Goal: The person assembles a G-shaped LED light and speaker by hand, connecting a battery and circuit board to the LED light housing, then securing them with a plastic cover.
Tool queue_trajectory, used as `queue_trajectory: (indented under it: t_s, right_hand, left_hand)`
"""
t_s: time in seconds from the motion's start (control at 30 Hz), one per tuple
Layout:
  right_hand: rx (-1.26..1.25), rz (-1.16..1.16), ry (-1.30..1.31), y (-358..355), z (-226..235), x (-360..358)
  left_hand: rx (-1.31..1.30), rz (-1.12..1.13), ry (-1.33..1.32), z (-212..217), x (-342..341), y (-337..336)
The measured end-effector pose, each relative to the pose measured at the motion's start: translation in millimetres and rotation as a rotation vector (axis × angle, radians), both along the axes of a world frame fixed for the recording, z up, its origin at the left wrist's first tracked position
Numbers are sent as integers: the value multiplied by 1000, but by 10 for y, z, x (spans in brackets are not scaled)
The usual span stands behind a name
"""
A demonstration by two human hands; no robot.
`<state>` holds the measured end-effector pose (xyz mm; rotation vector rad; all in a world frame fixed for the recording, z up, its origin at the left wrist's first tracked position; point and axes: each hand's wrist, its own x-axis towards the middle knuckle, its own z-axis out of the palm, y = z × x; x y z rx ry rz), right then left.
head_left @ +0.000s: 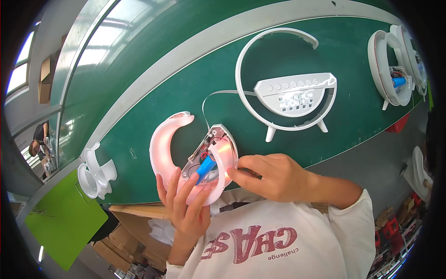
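An open white lamp shell (186,149), curved like a crescent and glowing pink from within, is held just above the near edge of the green conveyor belt (139,93). It is cradled from below by the left hand (186,204), whose fingers are spread up across its underside and closed on it, apparently so that the open cavity is kept tilted toward the eyes. Inside that cavity a blue cylindrical battery (205,168) is seated among red wires, and the left fingertips lie touching or just beside it.

The right hand (269,176) is brought in from the right, its fingers narrowed to a pinch against the right rim of the shell; whether something small is held between them cannot be told. This grip seems meant to steady the rim while the inside is worked on.

A thin white cable (218,95) is run from the shell to an assembled white ring lamp with a button panel (292,93), stood farther off on the belt. Another opened unit with a blue battery (395,69) is seen at the far right, and a white part (95,172) rests at the left. Cardboard boxes (134,232) are stacked below the belt edge.
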<state>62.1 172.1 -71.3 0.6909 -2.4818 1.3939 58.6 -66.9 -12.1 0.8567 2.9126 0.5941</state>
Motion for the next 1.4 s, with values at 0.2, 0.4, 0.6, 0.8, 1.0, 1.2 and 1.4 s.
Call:
queue_trajectory:
  t_s: [0.2,0.4,0.6,0.8,1.0,1.2,1.4]
  right_hand:
    - [0,172,-68,101,-11,-127]
    - [-62,285,-167,177,-31,-250]
    - [-25,293,-219,171,-15,-244]
    - [-73,258,-152,169,-9,-217]
    - [-81,186,-86,110,-61,-156]
    - [-274,-98,-442,30,140,-11]
    - [-59,-113,-645,-84,267,-166]
  left_hand:
    - [-9,-6,76,-28,58,43]
    - [-12,-11,93,-18,27,80]
    - [-38,-12,108,-69,69,68]
    - [-67,-54,166,-189,79,-35]
    - [211,46,-23,-35,-4,-171]
    - [655,533,-277,-163,-268,-390]
    - [767,582,-486,-255,-328,-234]
